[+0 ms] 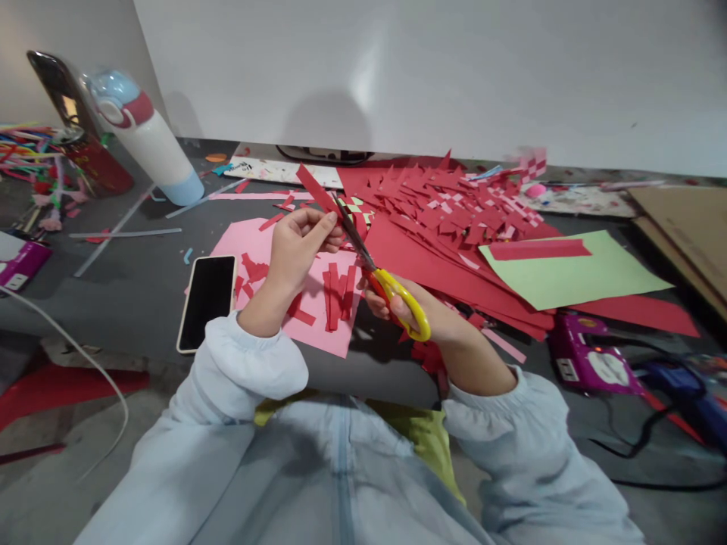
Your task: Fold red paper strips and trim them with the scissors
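Note:
Between the thumb and fingers of my left hand (310,238) is a red paper strip (313,186), its free end sticking up and to the left. My right hand (406,306) grips the yellow handles of a pair of scissors (400,297). The scissor blades point up and left, right beside the strip; whether they touch it I cannot tell. Beneath my hands lies a pink paper sheet (336,344) with several cut red paper pieces (339,295) on it. Red sheets (420,253) are stacked to the right, under a heap of folded red pieces (443,200).
A phone (207,303) lies left of the pink sheet. Behind it stand a white bottle (156,151) and a red can (99,163). A light green sheet (579,276) and a purple box (591,356) are at right. Cardboard (687,227) sits at the far right edge.

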A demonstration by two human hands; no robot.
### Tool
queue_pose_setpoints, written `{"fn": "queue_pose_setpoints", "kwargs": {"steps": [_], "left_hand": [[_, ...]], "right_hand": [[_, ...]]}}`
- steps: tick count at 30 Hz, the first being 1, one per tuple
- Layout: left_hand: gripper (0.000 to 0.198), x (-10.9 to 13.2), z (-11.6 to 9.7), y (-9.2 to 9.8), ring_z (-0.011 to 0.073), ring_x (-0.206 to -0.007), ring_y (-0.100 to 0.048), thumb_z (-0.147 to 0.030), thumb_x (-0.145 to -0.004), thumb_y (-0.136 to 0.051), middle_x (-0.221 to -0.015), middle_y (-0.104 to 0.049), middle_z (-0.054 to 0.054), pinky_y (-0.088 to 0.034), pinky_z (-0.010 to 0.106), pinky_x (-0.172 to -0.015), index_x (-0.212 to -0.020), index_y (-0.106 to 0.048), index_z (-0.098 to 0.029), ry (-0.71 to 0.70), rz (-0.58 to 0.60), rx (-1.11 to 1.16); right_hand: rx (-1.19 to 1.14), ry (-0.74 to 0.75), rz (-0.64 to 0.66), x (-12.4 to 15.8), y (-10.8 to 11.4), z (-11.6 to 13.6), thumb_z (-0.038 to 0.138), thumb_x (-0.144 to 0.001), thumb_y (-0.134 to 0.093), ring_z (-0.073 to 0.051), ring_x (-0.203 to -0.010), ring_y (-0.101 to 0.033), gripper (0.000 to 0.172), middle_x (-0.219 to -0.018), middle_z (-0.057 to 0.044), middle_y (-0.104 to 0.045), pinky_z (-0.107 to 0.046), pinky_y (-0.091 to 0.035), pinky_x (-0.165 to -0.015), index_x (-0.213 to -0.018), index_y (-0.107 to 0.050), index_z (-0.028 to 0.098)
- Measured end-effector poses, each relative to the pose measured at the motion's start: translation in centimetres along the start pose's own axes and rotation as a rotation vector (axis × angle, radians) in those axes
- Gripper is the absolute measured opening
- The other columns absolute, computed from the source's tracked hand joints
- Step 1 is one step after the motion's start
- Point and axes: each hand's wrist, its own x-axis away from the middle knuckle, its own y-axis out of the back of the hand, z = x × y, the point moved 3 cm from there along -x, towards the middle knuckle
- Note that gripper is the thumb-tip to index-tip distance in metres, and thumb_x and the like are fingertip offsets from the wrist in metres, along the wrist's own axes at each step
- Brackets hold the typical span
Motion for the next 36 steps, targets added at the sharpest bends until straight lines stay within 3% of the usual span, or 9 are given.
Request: {"fn": "queue_pose_setpoints", "kwargs": {"steps": [20,31,36], "left_hand": [[0.032,-0.1,0.1,0.1,0.0074,-0.057,-0.064,-0.044,-0.078,-0.075,-0.066,-0.066,-0.001,-0.053,0.019,-0.055,-0.073,-0.059,-0.017,-0.057,0.035,0.022],[0.032,-0.2,-0.2,0.3,0.0063,-0.053,-0.061,-0.043,-0.078,-0.074,-0.063,-0.064,-0.003,-0.050,0.017,-0.052,-0.074,-0.055,-0.018,-0.042,-0.101,0.054],[0.029,0.2,-0.2,-0.1,0.0049,-0.050,-0.057,-0.035,-0.079,-0.074,-0.059,-0.060,-0.005,-0.047,0.016,-0.050,-0.069,-0.052,-0.018,0.040,-0.083,0.114]], "right_hand": [[0.032,-0.018,-0.044,0.0,-0.5,0.8,0.073,-0.076,-0.058,-0.011,-0.061,-0.030,0.053,-0.073,0.003,-0.034,-0.029,-0.030,-0.055,-0.086,-0.044,0.023],[0.006,-0.061,-0.056,-0.4,-0.6,0.4,0.075,-0.071,-0.063,-0.008,-0.060,-0.030,0.059,-0.071,0.006,-0.035,-0.026,-0.028,-0.053,-0.088,-0.046,0.021],[-0.117,-0.058,-0.141,-0.9,-0.2,-0.2,0.075,-0.070,-0.064,-0.007,-0.055,-0.029,0.059,-0.065,0.007,-0.034,-0.025,-0.025,-0.050,-0.090,-0.049,0.021]]}}
